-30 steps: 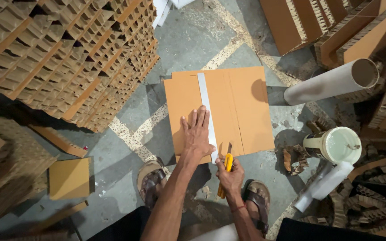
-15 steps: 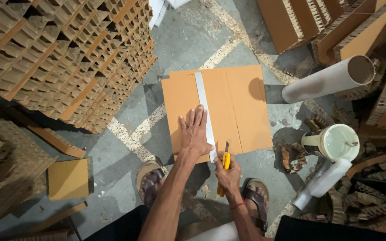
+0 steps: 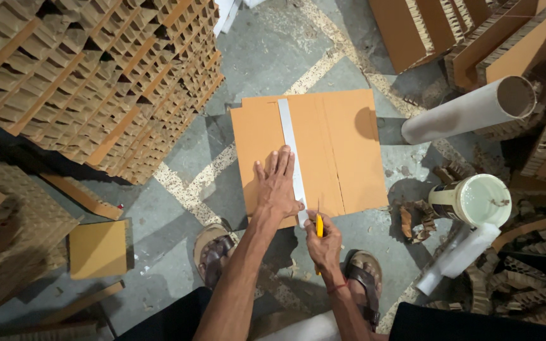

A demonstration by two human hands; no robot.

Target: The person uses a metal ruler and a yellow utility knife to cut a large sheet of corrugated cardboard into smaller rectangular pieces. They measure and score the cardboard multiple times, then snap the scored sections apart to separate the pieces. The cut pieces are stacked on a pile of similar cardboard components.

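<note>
At frame centre I see my left hand (image 3: 277, 186) flat, fingers spread, pressing the white ruler (image 3: 290, 151) onto the cardboard sheet (image 3: 342, 151). Just right, my right hand (image 3: 325, 243) pinches the yellow knife (image 3: 319, 225) against the ruler's near end.

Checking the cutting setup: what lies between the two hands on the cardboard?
In the head view, the white straightedge lies between the left hand pressing it down and the right hand holding the yellow knife.

No packages, labels, signs or screens among the bare cardboard.
</note>
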